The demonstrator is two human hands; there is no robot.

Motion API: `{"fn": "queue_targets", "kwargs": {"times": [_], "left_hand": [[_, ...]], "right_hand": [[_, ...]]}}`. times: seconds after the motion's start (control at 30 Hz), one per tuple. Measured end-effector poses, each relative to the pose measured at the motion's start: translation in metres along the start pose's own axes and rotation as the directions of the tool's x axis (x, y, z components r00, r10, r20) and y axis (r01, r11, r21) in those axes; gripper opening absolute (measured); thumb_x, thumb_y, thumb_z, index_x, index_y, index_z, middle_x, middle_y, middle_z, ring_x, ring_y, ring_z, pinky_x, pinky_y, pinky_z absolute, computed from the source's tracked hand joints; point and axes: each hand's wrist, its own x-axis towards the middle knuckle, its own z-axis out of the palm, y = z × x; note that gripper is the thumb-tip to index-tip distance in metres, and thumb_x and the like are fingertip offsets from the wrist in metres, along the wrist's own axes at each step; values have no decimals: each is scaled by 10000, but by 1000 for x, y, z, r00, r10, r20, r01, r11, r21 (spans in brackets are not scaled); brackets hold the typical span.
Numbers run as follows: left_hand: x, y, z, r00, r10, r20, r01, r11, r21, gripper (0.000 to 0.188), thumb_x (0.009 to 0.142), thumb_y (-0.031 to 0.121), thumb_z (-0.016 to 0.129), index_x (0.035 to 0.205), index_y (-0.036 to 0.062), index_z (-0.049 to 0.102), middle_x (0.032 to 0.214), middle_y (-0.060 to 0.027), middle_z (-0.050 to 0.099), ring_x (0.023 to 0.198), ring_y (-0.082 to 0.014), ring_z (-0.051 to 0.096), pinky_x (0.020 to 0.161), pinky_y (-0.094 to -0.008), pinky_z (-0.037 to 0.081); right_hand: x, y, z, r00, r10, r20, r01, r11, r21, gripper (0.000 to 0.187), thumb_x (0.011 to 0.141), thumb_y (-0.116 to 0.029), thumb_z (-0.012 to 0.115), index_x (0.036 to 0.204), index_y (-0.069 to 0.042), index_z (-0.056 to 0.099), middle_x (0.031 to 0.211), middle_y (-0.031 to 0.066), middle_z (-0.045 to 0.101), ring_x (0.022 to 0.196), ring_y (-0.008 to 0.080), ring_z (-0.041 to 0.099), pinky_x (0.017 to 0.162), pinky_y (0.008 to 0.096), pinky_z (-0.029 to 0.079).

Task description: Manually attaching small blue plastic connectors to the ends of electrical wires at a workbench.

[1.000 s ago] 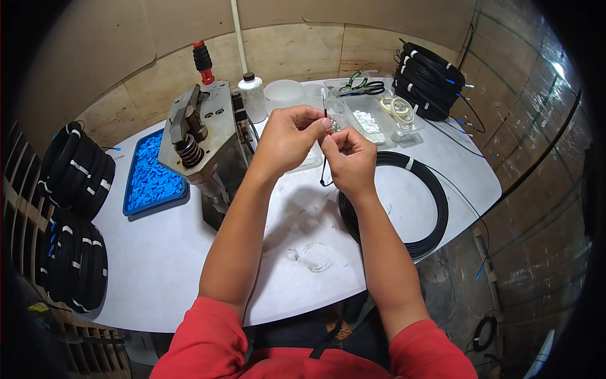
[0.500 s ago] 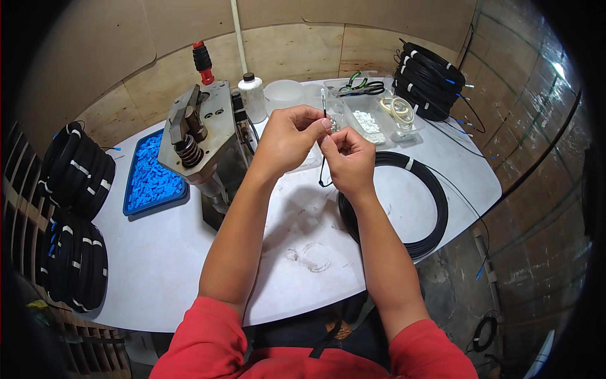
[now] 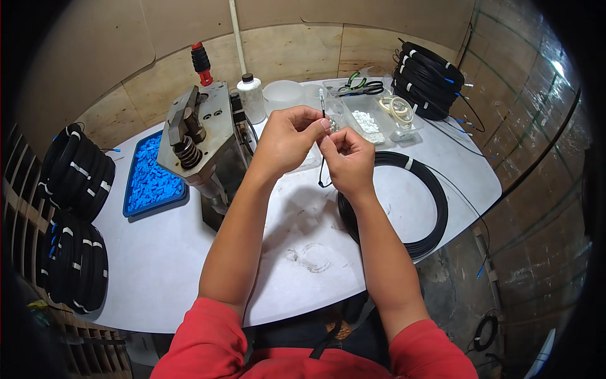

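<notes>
Above the middle of the white table (image 3: 158, 271), both hands meet at a thin black cable (image 3: 324, 115). Left hand (image 3: 291, 136): thumb and forefinger pinched narrow on the cable, a short length standing upright past the fingertips and ending in a pale, clear-looking tip (image 3: 321, 95). Right hand (image 3: 348, 158): thumb and bent forefinger drawn together on the cable just nearer to me, beside the left thumb; exact contact partly hidden by the fingers. Below the hands the cable reappears and bends in a small loop over the tabletop. I cannot tell which coil, if any, it belongs to.

Right of my right hand, a large black cable coil (image 3: 435, 218) lies flat, tied with white bands, partly behind my forearm. Left of my left forearm: a metal bench press (image 3: 218, 120) with a coil spring; a red-and-black handle (image 3: 201, 64) shows at its far side. Farther left, a blue tray (image 3: 158, 206) holds many small blue pieces (image 3: 151, 170).

Far side, left to right: a white bottle (image 3: 252, 101) with dark cap, a round translucent tub (image 3: 283, 92), small white pieces (image 3: 365, 120) in a clear bin, hand tools (image 3: 371, 87), tape rolls (image 3: 401, 111), stacked black coils (image 3: 424, 83). At the left table edge, two more bundles (image 3: 74, 262) of banded black cable.
</notes>
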Motion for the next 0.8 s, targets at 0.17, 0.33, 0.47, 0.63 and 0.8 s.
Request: {"fn": "queue_targets", "kwargs": {"times": [0.17,0.33,0.47,0.63,0.8], "left_hand": [[1,1,2,1000,-7,-2,7,1000,1,203,859,110,669,949,-72,662,817,-103,693,736,-122,626,681,-264,512],[-1,-1,0,1000,2,-6,-2,1000,10,204,859,115,671,954,-66,666,816,-103,694,736,-119,626,676,-262,510],[0,-1,0,1000,-2,1,2,1000,1,206,858,120,673,950,-64,668,816,-100,694,736,-117,625,674,-260,509],[-1,3,2,1000,-28,4,28,1000,-8,194,864,111,674,956,-59,664,824,-83,685,747,-113,614,690,-257,503],[-1,2,2,1000,-27,-9,27,1000,-6,191,856,113,676,940,-58,671,814,-88,693,727,-113,624,674,-260,510]], "right_hand": [[0,-2,-2,1000,8,0,-8,1000,-6,171,832,-113,700,720,-27,605,593,-29,588,539,12,487,491,200,388],[0,1,0,1000,-10,8,11,1000,-16,176,837,-115,700,718,-27,603,595,-27,590,544,12,490,500,196,392],[1,0,-1,1000,-16,17,17,999,-34,179,839,-114,699,716,-29,601,593,-31,584,545,12,485,500,197,390],[1,1,-1,1000,-2,6,2,1000,-4,199,838,-107,693,694,-33,577,579,-42,560,541,10,463,499,199,378],[1,2,0,1000,-6,10,6,1000,-11,211,838,-104,691,684,-34,566,578,-42,558,542,9,457,502,197,375]]}}
